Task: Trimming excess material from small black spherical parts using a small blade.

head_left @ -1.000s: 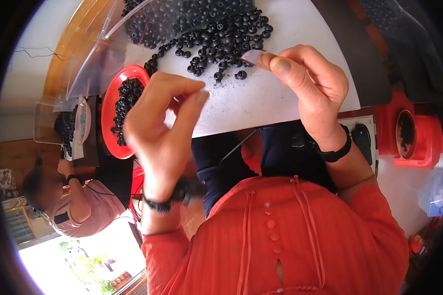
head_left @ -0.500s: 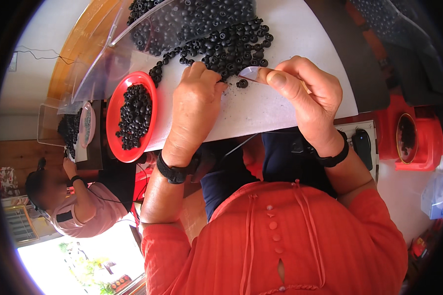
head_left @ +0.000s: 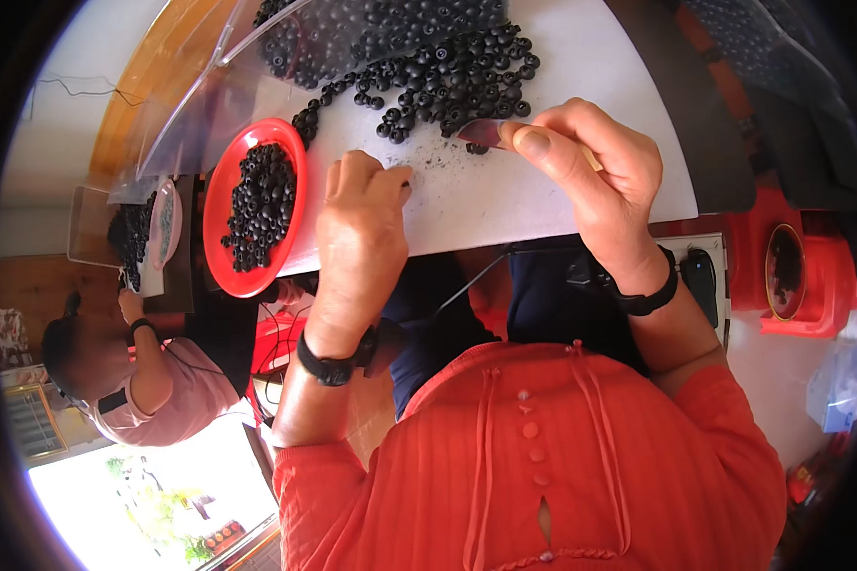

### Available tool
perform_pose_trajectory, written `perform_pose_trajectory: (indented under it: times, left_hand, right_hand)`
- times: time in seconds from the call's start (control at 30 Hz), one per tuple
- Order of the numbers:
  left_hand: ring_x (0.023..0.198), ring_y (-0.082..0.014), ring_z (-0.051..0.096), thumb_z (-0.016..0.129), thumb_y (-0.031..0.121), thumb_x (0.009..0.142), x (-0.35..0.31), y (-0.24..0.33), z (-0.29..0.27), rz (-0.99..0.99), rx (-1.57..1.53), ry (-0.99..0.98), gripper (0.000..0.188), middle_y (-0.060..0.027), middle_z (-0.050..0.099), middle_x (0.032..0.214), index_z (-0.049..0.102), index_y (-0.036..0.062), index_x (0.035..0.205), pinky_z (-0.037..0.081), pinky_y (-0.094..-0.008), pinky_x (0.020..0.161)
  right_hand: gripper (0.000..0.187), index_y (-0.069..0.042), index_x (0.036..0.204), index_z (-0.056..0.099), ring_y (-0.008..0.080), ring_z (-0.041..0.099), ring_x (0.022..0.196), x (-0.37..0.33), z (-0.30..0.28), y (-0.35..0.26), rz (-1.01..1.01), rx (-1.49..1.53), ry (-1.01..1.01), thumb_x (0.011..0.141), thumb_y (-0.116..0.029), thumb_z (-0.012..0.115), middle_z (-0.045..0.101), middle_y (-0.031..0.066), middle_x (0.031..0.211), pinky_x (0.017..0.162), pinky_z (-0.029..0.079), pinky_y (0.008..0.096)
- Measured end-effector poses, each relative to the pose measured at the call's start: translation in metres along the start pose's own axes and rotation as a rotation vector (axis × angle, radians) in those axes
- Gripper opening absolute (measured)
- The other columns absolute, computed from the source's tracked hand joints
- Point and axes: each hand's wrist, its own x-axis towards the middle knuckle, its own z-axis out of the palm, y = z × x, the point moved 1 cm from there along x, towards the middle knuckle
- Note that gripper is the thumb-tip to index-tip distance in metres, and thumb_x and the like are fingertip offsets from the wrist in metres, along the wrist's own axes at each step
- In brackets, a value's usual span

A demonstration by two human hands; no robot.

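Observation:
My left hand (head_left: 360, 224) is closed in a pinch near the table's front edge, with a small black round piece (head_left: 407, 184) just showing at its fingertips. In my right hand (head_left: 605, 176) is a small knife, gripped between thumb and fingers, its curved blade (head_left: 481, 132) pointing left over the table. A loose pile of black bead-like pieces (head_left: 457, 81), some showing a hole, lies beyond the blade. One piece sits partly hidden under the blade. To the left of my left hand, a red oval dish (head_left: 217, 205) holds many similar pieces.
A clear plastic bin (head_left: 229, 48) tips more black pieces onto the white tabletop (head_left: 581, 57). Dark crumbs (head_left: 438, 162) dot the surface. At far left a person (head_left: 162, 381) works beside another bin and a pink dish (head_left: 167, 224). A red stool (head_left: 819, 285) stands to the right.
My left hand has moved left and toward me, away from the pile and the blade, with the black piece in its fingers. My right hand has stayed nearly in place with the knife.

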Motion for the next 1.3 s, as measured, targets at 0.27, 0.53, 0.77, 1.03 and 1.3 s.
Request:
perform_pose_trajectory:
  times: [0.27, 0.53, 0.77, 1.03, 1.3]
  left_hand:
    - [0.094, -0.0368, 0.059, 0.065, -0.006, 0.08, -0.01, -0.003, 0.012, 0.096, 0.193, 0.121, 0.03, -0.0153, 0.062, 0.1, 0.071, -0.0012, 0.108, 0.053, -0.0463, 0.078]
    - [0.094, -0.0353, 0.062, 0.076, -0.002, 0.081, -0.011, -0.014, 0.012, -0.084, -0.144, 0.114, 0.019, -0.0127, 0.064, 0.094, 0.073, 0.0017, 0.099, 0.054, -0.0454, 0.078]
    - [0.092, -0.0297, 0.063, 0.076, 0.0, 0.086, -0.007, -0.01, 0.012, 0.026, 0.01, 0.157, 0.015, -0.0119, 0.065, 0.097, 0.074, 0.0003, 0.101, 0.054, -0.042, 0.076]
    - [0.081, -0.0148, 0.063, 0.064, 0.004, 0.104, -0.015, -0.004, 0.009, -0.483, -1.204, 0.13, 0.022, -0.0068, 0.069, 0.101, 0.071, -0.0053, 0.123, 0.05, -0.0279, 0.07]
    - [0.077, -0.0167, 0.063, 0.062, 0.004, 0.106, -0.016, -0.008, 0.015, -0.476, -1.541, 0.167, 0.026, -0.0124, 0.071, 0.1, 0.069, -0.007, 0.129, 0.051, -0.029, 0.066]
  right_hand:
    - [0.021, 0.001, 0.086, 0.073, 0.0103, 0.067, 0.065, -0.002, 0.012, 0.006, -0.053, -0.16, -0.123, 0.097, -0.015, 0.078, 0.074, 0.0066, 0.075, 0.057, 0.049, 0.025]
    - [0.009, 0.0, 0.097, 0.073, 0.0157, 0.071, 0.075, 0.007, 0.0, -0.013, -0.166, -0.006, -0.172, 0.098, -0.009, 0.074, 0.076, 0.0067, 0.086, 0.066, 0.053, 0.0268]
    - [0.015, 0.001, 0.104, 0.072, 0.0253, 0.063, 0.08, 0.006, 0.003, -0.013, -0.301, -0.372, -0.401, 0.089, 0.001, 0.077, 0.068, 0.0098, 0.087, 0.072, 0.052, 0.0356]
    - [0.007, -0.007, 0.098, 0.072, 0.0272, 0.066, 0.075, 0.001, 0.023, 0.002, -0.145, -0.275, -0.185, 0.095, -0.012, 0.075, 0.067, 0.006, 0.08, 0.065, 0.051, 0.0388]
    - [0.021, -0.006, 0.086, 0.068, 0.0263, 0.062, 0.059, 0.002, 0.028, 0.002, -0.07, -0.334, -0.173, 0.097, -0.021, 0.077, 0.065, 0.0073, 0.07, 0.054, 0.047, 0.0376]
